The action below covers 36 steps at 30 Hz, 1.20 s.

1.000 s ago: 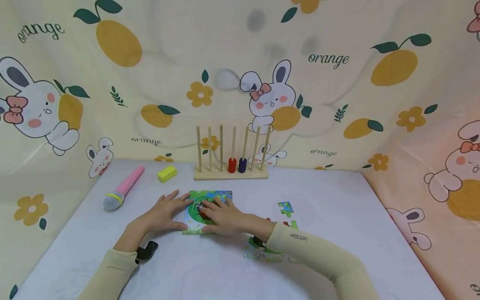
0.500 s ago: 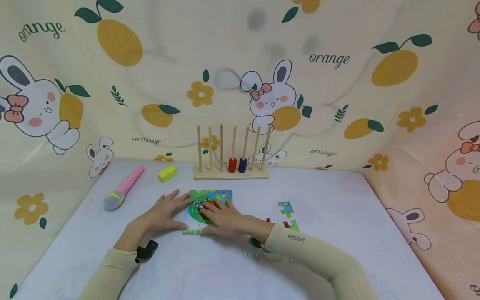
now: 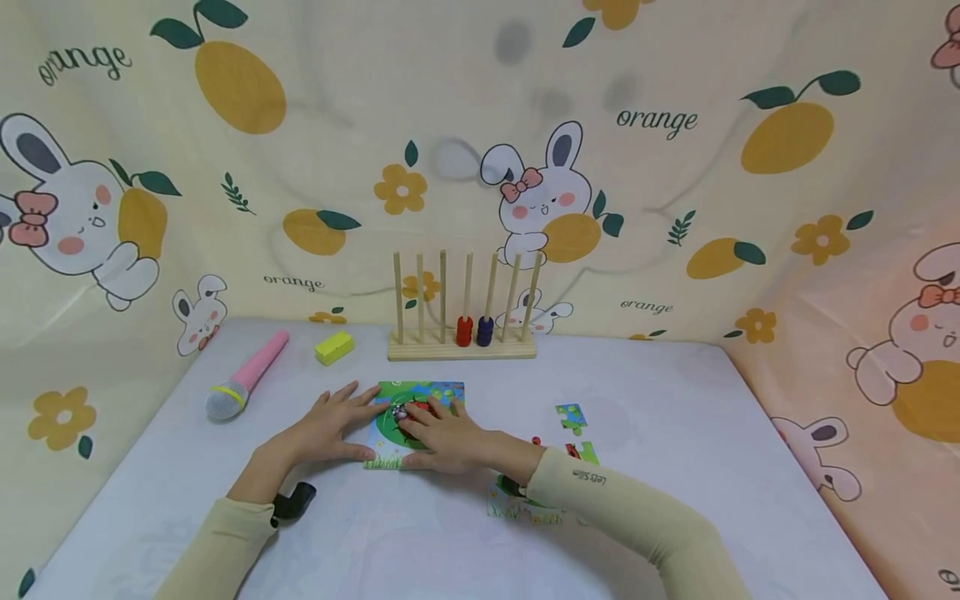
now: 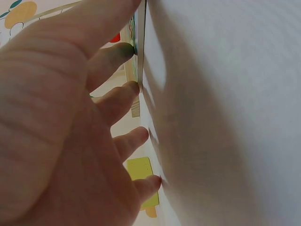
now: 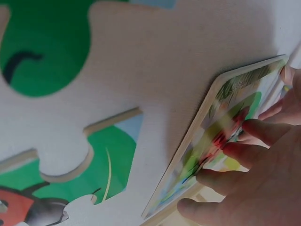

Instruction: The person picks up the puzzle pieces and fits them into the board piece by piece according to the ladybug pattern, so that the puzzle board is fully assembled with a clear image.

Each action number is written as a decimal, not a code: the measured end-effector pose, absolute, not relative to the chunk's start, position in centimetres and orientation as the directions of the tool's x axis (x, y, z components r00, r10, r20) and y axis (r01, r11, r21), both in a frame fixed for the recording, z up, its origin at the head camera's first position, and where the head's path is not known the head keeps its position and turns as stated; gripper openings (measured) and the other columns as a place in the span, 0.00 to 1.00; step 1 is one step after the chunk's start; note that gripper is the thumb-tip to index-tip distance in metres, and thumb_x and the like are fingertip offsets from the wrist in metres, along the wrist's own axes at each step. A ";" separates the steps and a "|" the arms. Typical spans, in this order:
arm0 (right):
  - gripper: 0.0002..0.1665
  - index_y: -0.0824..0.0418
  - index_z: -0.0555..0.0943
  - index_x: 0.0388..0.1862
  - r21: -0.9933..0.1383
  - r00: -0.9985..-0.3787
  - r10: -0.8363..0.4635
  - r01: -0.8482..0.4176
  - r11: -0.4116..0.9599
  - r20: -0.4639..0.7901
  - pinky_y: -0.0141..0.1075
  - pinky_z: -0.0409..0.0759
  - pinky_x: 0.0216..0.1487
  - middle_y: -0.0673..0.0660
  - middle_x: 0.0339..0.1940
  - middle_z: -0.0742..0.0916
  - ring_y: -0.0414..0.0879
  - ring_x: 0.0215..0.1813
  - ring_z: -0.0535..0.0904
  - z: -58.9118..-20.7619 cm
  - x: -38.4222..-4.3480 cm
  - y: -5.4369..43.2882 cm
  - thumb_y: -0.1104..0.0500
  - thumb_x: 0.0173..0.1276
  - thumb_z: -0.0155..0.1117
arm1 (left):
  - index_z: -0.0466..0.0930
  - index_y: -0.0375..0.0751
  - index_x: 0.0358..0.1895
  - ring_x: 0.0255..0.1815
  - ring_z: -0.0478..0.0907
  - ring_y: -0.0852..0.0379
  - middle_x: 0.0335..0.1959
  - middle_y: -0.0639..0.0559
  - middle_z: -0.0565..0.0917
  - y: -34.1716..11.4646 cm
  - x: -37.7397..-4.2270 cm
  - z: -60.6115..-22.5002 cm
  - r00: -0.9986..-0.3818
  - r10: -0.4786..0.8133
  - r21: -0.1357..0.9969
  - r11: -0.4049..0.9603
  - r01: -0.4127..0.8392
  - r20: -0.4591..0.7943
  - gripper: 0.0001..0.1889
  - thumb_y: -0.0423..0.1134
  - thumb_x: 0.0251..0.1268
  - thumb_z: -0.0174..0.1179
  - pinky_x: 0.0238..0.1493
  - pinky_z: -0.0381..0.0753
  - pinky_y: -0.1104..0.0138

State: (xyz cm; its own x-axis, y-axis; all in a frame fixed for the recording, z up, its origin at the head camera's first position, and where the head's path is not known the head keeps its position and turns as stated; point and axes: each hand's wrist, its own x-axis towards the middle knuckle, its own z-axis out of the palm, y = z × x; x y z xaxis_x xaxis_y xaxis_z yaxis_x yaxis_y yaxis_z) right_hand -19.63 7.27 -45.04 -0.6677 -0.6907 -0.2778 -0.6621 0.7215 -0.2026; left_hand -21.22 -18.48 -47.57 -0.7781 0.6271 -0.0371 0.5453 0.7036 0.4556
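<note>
A square picture board with a red ladybug on a green leaf (image 3: 386, 454) lies flat on the table. My left hand (image 3: 333, 427) spreads its fingers at the board's left edge, the thumb near the lower left corner. In the left wrist view, fingertips (image 4: 126, 50) touch the board's edge and the table. Across the ladybug rests my right hand (image 3: 450, 439), fingers spread and nearly straight. The right wrist view has those fingertips (image 5: 235, 150) on the picture. Part of the ladybug is hidden beneath this hand.
Loose jigsaw pieces (image 3: 572, 415) lie to the right, several partly hidden by the right forearm. Behind stands a wooden peg rack (image 3: 461, 352) with red and dark blue beads. A yellow block (image 3: 334, 347) and a pink toy microphone (image 3: 247, 377) lie at the back left.
</note>
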 end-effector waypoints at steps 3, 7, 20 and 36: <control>0.42 0.51 0.58 0.81 -0.187 -0.673 -0.685 -0.661 0.726 -0.279 0.66 0.47 0.73 0.53 0.82 0.55 0.61 0.81 0.46 -45.3 -19.7 7.2 0.33 0.76 0.44 | 0.69 0.43 0.73 0.76 0.46 0.24 0.78 0.37 0.58 -18.5 -21.2 -47.6 -0.778 0.627 0.451 0.705 0.547 -0.036 0.44 0.64 0.56 0.67 0.63 0.44 0.23; 0.41 0.50 0.58 0.81 -0.196 -0.671 -0.690 -0.664 0.722 -0.269 0.66 0.45 0.74 0.52 0.83 0.55 0.59 0.81 0.46 -45.5 -19.9 7.4 0.32 0.76 0.44 | 0.70 0.43 0.72 0.76 0.46 0.25 0.77 0.37 0.59 -18.5 -21.2 -47.5 -0.779 0.627 0.442 0.708 0.551 -0.032 0.44 0.63 0.56 0.67 0.63 0.45 0.23; 0.34 0.56 0.70 0.73 -0.347 -0.757 -0.642 -0.573 0.743 -0.124 0.71 0.41 0.71 0.63 0.78 0.65 0.64 0.79 0.52 -43.6 -21.8 14.0 0.42 0.75 0.58 | 0.69 0.43 0.72 0.77 0.45 0.28 0.77 0.38 0.59 -17.9 -20.8 -46.9 -0.797 0.601 0.422 0.738 0.526 -0.057 0.46 0.66 0.53 0.68 0.64 0.45 0.25; 0.24 0.70 0.79 0.55 -0.557 -0.878 -0.472 -0.353 0.751 -0.079 0.60 0.72 0.56 0.64 0.50 0.81 0.63 0.55 0.74 -42.3 -22.1 28.9 0.68 0.59 0.73 | 0.67 0.41 0.73 0.78 0.45 0.31 0.78 0.42 0.60 -17.4 -20.9 -47.0 -0.799 0.595 0.405 0.754 0.517 -0.088 0.52 0.66 0.46 0.72 0.67 0.46 0.27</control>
State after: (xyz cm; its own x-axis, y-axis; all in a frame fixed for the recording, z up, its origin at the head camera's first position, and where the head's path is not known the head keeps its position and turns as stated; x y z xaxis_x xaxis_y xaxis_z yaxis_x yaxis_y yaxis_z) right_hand -22.15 28.94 -42.32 -0.8783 -0.4716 -0.0788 -0.3535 0.7514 -0.5572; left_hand -20.88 -17.38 -47.03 -0.7990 0.5949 -0.0879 0.5171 0.7543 0.4046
